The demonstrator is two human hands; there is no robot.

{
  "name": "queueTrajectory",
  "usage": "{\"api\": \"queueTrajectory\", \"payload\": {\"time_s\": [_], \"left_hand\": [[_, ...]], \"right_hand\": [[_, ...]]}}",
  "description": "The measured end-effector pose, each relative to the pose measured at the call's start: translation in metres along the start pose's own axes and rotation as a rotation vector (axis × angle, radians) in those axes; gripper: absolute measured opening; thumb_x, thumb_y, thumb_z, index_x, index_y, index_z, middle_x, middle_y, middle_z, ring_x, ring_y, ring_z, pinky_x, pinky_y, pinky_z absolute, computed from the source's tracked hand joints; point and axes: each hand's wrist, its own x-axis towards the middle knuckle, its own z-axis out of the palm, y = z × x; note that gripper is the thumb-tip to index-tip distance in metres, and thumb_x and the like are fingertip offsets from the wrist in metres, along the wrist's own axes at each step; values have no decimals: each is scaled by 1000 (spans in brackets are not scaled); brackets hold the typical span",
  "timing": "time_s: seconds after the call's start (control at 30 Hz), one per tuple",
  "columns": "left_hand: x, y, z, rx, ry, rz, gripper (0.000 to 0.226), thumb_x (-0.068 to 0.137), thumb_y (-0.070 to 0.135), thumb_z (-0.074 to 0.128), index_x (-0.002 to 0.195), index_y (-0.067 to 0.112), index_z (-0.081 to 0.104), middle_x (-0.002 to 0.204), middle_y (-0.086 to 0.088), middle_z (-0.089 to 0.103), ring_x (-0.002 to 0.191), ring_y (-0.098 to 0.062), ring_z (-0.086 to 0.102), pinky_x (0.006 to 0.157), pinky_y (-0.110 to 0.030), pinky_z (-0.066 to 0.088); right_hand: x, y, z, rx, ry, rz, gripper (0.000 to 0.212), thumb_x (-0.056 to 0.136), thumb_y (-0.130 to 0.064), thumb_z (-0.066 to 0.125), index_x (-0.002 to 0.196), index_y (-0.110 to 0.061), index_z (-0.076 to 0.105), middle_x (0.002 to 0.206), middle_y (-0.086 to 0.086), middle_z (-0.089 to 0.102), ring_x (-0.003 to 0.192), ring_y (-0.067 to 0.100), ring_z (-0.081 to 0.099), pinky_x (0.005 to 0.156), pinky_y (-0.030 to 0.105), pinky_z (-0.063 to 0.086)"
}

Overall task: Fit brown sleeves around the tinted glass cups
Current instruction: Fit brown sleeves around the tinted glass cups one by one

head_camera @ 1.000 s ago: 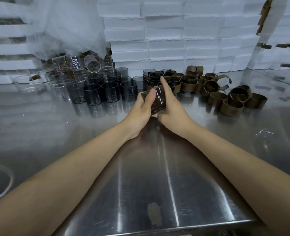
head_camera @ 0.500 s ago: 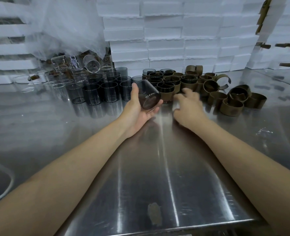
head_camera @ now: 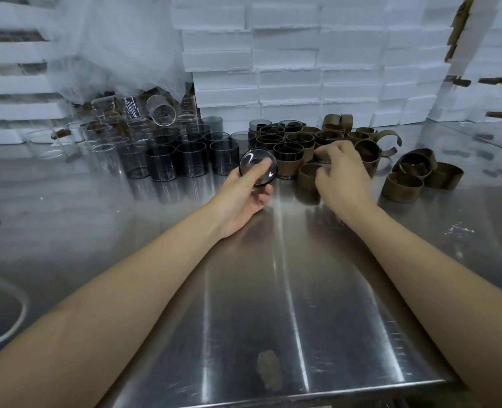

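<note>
Head view. The left hand (head_camera: 240, 198) grips one tinted cup (head_camera: 251, 159) on its side with the base turned toward me. Fingers and thumb are curled round its wall, and it looks held clear of the steel table (head_camera: 273, 290). The right hand (head_camera: 342, 178) is over a loose brown sleeve (head_camera: 305, 175) standing just in front of the sleeved cups (head_camera: 291, 148). Its fingers are bent down at the sleeve's rim, but blur hides whether they pinch it or only touch it, so I can't tell.

Risks as I judge them:
- The sleeved cups stand packed and touching right behind that sleeve. A hasty lift could drag a knuckle through them and tip glass onto steel.
- The sleeve looks like a soft band. It may flatten in the pinch, catch on the cup's edge and seat crooked.
- The cup is smooth and held by one hand only, so a hard push from the sleeve could twist it loose.
- The bare cups (head_camera: 190, 157) stand just left of the held one, and a swing that way could clip them.
</note>
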Motion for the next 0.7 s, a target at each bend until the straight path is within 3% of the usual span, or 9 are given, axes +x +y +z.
{"api": "queueTrajectory", "payload": {"time_s": [0.1,0.23,0.3,0.37,0.47,0.57,0.7], "left_hand": [[-1,-1,1,15,2,11,14,94,26,65,98,17,56,68,7,69,56,-10,56,49,-17,43],[-3,-2,1,60,-16,71,9,98,28,58,100,19,57,75,7,71,60,-10,61,57,-18,49],[-5,-1,1,70,-10,91,9,98,27,58,102,19,57,85,2,69,63,-12,64,60,-19,52],[-5,-2,2,100,-6,119,10,98,25,58,105,18,58,91,0,69,67,-15,68,62,-20,54],[-6,-3,2,129,-22,171,17,97,22,59,113,15,61,93,3,75,78,-24,74,66,-22,58],[-7,-3,2,104,-6,220,37,92,15,66,128,9,59,111,-1,72,92,-31,73,71,-25,59],[-6,-1,-1,85,12,238,45,93,14,65,136,5,53,127,-10,64,94,-37,72,74,-26,60]], "right_hand": [[1,4,5,15,-120,-38,32,93,-8,45,116,-8,67,128,10,56,120,27,47,102,39,40],[1,2,8,135,-116,36,21,92,-12,50,93,-12,71,98,5,68,75,8,57,71,25,46],[2,3,9,204,-132,89,11,88,-13,57,96,-17,64,93,2,66,76,12,59,72,30,50],[3,3,8,279,-192,154,16,86,-14,63,100,-18,57,91,2,61,84,19,60,76,34,49],[3,1,8,255,-266,181,11,86,-15,59,93,-22,64,80,-2,64,72,14,58,67,25,44],[-1,-4,7,335,-211,202,23,84,-10,53,75,-21,71,57,-5,61,45,5,54,49,18,45],[-2,-12,3,607,-118,271,20,87,-5,53,78,-14,69,63,6,65,39,10,57,45,20,49]]}}
